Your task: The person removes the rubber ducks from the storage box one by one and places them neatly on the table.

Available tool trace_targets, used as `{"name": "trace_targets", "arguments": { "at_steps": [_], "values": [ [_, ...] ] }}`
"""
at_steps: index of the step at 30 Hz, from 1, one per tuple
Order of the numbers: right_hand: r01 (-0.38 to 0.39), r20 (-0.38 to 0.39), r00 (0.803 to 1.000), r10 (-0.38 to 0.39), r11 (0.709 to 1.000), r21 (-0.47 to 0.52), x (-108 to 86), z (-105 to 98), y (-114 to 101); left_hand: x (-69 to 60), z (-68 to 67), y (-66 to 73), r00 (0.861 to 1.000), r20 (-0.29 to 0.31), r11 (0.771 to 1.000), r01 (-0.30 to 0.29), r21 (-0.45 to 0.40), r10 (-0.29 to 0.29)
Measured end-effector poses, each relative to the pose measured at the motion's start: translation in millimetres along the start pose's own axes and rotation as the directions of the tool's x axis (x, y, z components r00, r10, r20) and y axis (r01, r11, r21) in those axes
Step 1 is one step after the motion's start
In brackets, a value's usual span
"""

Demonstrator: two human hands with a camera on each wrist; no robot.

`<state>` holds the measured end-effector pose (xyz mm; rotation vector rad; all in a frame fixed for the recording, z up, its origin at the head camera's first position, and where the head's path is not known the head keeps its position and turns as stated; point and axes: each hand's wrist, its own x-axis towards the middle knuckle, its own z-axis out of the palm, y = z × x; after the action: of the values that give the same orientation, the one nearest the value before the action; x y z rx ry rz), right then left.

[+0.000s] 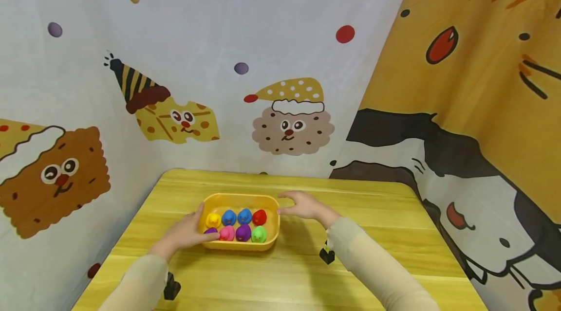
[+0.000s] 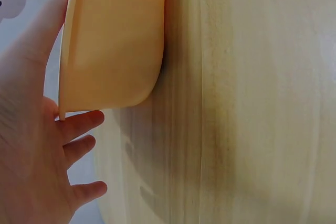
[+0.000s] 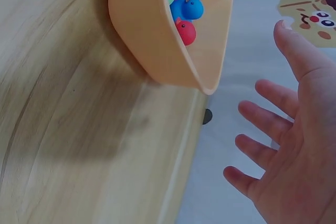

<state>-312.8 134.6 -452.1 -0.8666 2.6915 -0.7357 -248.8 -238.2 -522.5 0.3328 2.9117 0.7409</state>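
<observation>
A yellow-orange plastic basket (image 1: 245,246) holds several small toy ducks in two rows, including a yellow one (image 1: 213,220), a red one (image 1: 259,217) and a green one (image 1: 258,234). My left hand (image 1: 185,232) is at the basket's left end, thumb reaching over the near-left corner and partly covering a purple duck (image 1: 211,231). In the left wrist view that hand (image 2: 31,124) touches the basket (image 2: 115,40) with fingers spread. Off the basket's right end, my right hand (image 1: 307,205) has its fingers spread; in the right wrist view a gap separates this hand (image 3: 299,124) from the basket (image 3: 142,30).
The basket stands on a light wooden table (image 1: 350,233). Behind and beside the table hangs a white cloth (image 1: 197,24) printed with cartoon food and animal faces. Small black objects (image 1: 172,286) are at both sleeves.
</observation>
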Motion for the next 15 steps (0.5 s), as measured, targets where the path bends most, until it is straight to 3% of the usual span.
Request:
{"name": "trace_targets", "arguments": {
  "at_steps": [7, 15],
  "values": [
    [-0.041, 0.045, 0.998, 0.039, 0.998, 0.038, 7.9, 4, -2, 0.0, 0.7, 0.1, 0.999, 0.048, 0.996, 0.024, -0.085, -0.020],
    [-0.043, 0.086, 0.996, 0.033, 0.992, 0.117, 14.6, 12, -4, -1.6, -1.0, 3.9, 0.992, 0.121, 0.979, 0.064, -0.195, -0.041]
  ]
}}
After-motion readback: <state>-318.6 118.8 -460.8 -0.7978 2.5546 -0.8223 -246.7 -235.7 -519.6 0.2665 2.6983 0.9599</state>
